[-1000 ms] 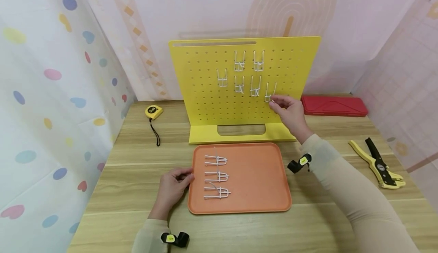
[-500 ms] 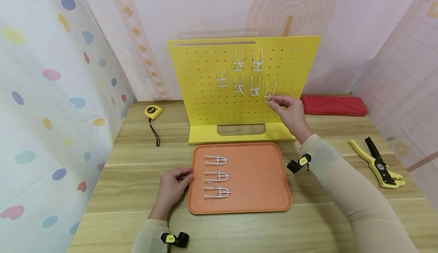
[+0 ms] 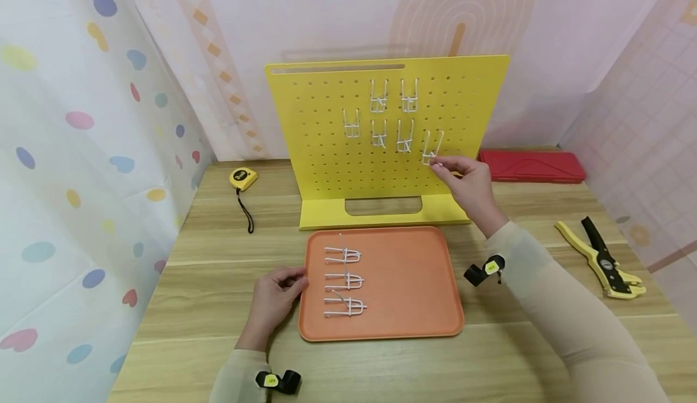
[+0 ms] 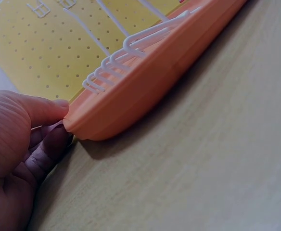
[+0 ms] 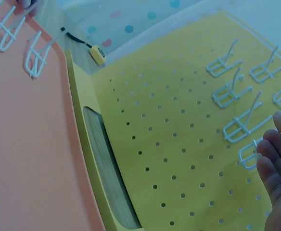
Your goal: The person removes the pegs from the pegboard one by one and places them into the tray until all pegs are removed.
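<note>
My right hand (image 3: 469, 186) pinches the lower end of a white wire pegboard hook (image 3: 432, 147) at the right part of the yellow pegboard (image 3: 359, 173). That hook leans slightly; whether its tips sit in the holes I cannot tell. In the right wrist view the fingers (image 5: 275, 161) cover part of it. Several similar hooks (image 3: 379, 96) hang on the board to its left and above. My left hand (image 3: 276, 299) pinches the left rim of the orange tray (image 3: 408, 282), thumb on top in the left wrist view. Three hooks (image 3: 345, 281) lie in the tray's left part.
A yellow tape measure (image 3: 242, 178) with a black strap lies left of the pegboard. Behind my right forearm is a red case (image 3: 532, 167). Yellow and black wire strippers (image 3: 604, 264) lie at the table's right. Patterned curtains (image 3: 348, 16) surround the wooden table.
My right hand has shifted slightly right, and the hook it pinches has moved with it and tilted a little. The left hand stays at the tray's rim.
</note>
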Motion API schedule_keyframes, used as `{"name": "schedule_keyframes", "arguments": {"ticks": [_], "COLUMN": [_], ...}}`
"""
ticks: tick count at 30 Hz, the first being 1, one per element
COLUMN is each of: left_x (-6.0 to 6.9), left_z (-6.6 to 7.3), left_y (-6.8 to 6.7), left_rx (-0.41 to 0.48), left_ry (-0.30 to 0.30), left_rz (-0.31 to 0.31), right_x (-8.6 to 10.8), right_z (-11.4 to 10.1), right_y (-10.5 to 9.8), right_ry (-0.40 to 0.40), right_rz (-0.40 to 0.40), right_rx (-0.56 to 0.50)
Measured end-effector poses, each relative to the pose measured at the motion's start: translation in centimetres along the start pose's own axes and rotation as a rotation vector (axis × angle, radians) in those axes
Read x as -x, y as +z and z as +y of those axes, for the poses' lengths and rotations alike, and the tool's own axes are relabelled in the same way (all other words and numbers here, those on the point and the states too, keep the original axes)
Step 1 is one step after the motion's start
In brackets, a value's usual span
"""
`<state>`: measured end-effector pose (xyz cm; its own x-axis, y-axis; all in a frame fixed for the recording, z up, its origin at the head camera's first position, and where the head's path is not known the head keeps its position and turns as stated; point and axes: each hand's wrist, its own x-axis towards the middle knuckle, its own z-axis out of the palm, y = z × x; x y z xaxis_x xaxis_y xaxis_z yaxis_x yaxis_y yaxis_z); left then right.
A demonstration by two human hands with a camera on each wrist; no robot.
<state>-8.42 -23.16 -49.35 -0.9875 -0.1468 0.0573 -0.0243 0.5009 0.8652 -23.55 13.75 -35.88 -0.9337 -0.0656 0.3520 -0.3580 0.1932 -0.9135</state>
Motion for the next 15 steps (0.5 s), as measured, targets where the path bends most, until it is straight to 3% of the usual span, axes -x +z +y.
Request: {"name": "schedule_keyframes", "arguments": {"ticks": [3,10,15], "left_x": [0.0,0.0,0.0], "left_z": [0.0,-0.2,-0.1], "left_y": [0.0,0.0,-0.1], "left_rx": [0.002,0.023,-0.003], "left_ry": [0.004,-0.006,0.007], "left_rz": [0.001,0.002,-0.005], "right_x": [0.9,2.0,3.7], "right_z": [-0.9,1.8,1.8], "right_y": [-0.1,-0.1,0.6], "right_ry": [-0.019,-0.038,-0.029], "right_rz": [-0.009,0.015,0.017], "right_rx": [-0.004,-0.069,-0.146]}}
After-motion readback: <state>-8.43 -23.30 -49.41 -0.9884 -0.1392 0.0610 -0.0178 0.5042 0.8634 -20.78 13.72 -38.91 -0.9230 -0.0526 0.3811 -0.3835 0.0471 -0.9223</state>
